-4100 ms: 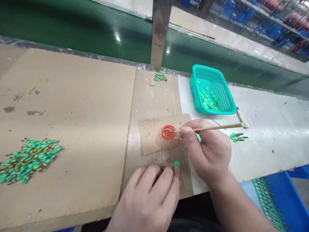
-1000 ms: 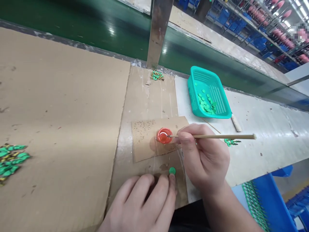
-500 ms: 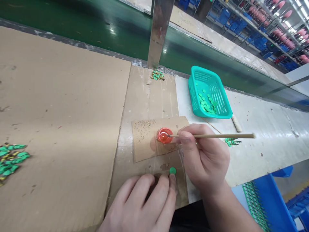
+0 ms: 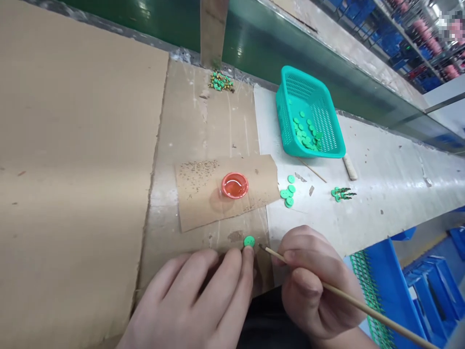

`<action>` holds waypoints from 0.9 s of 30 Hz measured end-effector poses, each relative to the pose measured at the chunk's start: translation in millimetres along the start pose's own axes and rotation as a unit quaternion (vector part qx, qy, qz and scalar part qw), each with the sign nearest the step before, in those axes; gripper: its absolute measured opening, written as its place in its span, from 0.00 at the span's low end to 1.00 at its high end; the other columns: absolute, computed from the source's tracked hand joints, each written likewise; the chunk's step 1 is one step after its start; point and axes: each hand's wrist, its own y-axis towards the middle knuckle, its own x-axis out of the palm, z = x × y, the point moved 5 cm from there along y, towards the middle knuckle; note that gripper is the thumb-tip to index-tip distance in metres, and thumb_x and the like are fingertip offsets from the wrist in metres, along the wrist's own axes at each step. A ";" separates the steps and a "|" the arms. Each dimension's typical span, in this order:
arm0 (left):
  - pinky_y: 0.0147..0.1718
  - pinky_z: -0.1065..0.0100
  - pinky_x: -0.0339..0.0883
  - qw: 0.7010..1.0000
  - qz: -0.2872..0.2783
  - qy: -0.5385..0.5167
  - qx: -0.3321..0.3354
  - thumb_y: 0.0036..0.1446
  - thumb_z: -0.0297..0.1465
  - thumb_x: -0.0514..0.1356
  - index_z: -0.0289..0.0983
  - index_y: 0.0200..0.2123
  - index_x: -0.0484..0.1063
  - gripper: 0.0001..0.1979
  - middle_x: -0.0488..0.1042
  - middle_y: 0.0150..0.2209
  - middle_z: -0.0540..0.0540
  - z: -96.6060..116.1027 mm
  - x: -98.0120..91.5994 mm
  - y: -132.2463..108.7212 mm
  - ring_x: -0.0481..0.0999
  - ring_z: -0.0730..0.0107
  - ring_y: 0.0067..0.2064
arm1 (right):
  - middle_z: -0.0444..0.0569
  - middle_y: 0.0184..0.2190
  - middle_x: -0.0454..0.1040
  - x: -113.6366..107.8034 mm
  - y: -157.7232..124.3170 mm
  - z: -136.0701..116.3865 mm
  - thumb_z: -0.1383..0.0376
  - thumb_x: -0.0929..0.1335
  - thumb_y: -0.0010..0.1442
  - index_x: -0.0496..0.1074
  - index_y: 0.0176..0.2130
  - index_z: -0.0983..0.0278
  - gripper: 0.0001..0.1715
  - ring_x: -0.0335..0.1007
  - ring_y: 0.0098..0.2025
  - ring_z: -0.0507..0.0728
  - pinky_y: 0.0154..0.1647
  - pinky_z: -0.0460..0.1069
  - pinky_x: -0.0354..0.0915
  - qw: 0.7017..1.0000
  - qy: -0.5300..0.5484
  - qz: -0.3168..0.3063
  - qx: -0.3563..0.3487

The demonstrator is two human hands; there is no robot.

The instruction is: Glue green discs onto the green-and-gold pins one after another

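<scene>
Closest in, the left hand (image 4: pixel 185 305) lies palm down with its fingers spread, gripping nothing, its rightmost fingertip (image 4: pixel 248 259) against the lower edge of a single green disc (image 4: pixel 249 241) on the cardboard. The right hand (image 4: pixel 312 286) is curled tight around a thin wooden stick (image 4: pixel 348 300), its tip just beside that disc; whether they touch is hard to make out. The fingers hide part of the cardboard strip (image 4: pixel 214 121) beneath them.

Beyond sit one brown card offcut (image 4: pixel 196 213) and one red dish (image 4: pixel 234 185) of clear reddish liquid. To the right lie about five loose green discs (image 4: pixel 288 191), overlapping too much for a sure count, and one small green-and-black cluster (image 4: pixel 339 194).

Farther off, one teal basket (image 4: pixel 290 97) holds green discs too heaped to count, and one small green pile (image 4: pixel 220 81) sits by a metal post (image 4: pixel 212 29), which the top edge cuts off.
</scene>
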 end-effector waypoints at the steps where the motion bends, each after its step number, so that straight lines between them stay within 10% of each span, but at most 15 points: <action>1: 0.45 0.46 0.64 1.000 -0.006 -0.002 -0.003 0.75 0.22 0.63 0.30 0.58 0.84 0.13 0.89 0.53 0.41 0.0 0.4 0.1 0.76 0.48 0.49 | 0.47 0.34 0.80 1.4 -1.4 0.5 0.66 0.66 0.86 0.78 0.58 0.61 0.10 0.77 0.29 0.58 0.31 0.56 0.77 1.000 0.004 -0.001 0.004; 27: 0.45 0.46 0.63 1.000 -0.026 -0.003 -0.005 0.75 0.22 0.59 0.33 0.56 0.85 0.15 0.89 0.52 0.42 -0.7 -2.1 4.2 0.75 0.49 0.48 | 0.48 0.33 0.79 -0.2 1.3 -2.1 0.68 0.64 0.87 0.77 0.59 0.65 0.12 0.76 0.29 0.56 0.27 0.54 0.75 1.000 -0.015 -0.005 -0.024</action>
